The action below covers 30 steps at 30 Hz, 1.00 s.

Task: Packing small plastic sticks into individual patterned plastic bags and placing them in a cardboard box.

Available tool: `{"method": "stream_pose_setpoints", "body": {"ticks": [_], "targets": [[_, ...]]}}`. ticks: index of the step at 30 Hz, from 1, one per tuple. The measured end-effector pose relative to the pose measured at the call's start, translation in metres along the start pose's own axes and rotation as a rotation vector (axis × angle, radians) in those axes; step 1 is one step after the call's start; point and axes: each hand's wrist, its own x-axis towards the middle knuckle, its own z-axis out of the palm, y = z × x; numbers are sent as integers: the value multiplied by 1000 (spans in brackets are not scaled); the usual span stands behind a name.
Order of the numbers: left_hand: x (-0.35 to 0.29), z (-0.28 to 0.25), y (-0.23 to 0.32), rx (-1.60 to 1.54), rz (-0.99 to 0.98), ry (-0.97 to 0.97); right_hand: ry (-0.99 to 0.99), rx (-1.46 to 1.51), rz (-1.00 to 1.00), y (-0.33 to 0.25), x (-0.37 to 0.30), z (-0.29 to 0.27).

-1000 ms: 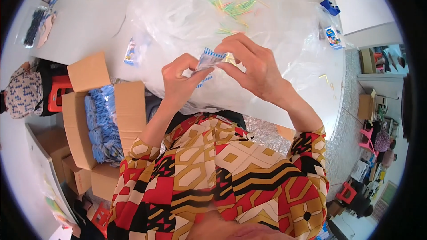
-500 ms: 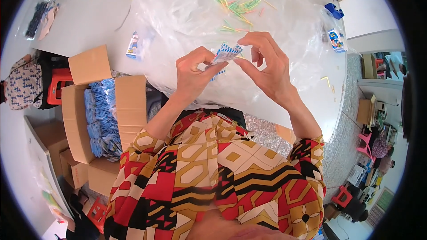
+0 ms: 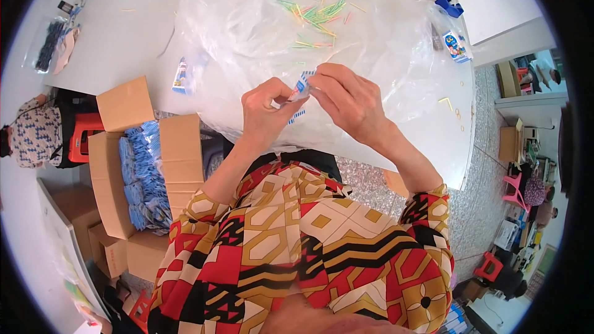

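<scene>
A small blue-and-white striped packet (image 3: 302, 85) is held up over the plastic-covered table. My left hand (image 3: 266, 110) pinches its left side between thumb and fingers. On the packet's right edge, the fingers of my right hand (image 3: 351, 100) are closed and hide part of it. Just below, a second striped piece (image 3: 297, 116) shows beside my left fingers; whether it is held or lies on the plastic I cannot tell. Beyond my hands, thin yellow, green and pink sticks (image 3: 318, 15) lie in a loose pile on the clear plastic sheet (image 3: 235, 31).
An open cardboard box (image 3: 180, 148) full of blue packets (image 3: 145, 173) stands left of me. Single packets lie on the table at left (image 3: 180, 76) and right (image 3: 456, 46). A blue tape dispenser (image 3: 449, 7) is at the far right. A seated person (image 3: 37, 130) is at left.
My right fingers, spread at the packet's edge before, have closed onto it. The packet has turned more upright between my hands. The whole view has shifted slightly.
</scene>
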Motion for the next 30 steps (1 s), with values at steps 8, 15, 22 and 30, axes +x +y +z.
{"method": "stream_pose_setpoints", "body": {"ticks": [8, 15, 22, 30], "targets": [[-5, 5, 3, -92, -71, -84, -177, 398, 246, 1, -10, -13], [-7, 5, -4, -79, -62, -142, -460, 455, 531, -5, -13, -33], [-12, 14, 3, -76, -7, -188, -382, 282, 278, -8, -22, -27], [-8, 17, -5, 60, 33, -39, -245, 52, 153, -17, -11, -6]]}}
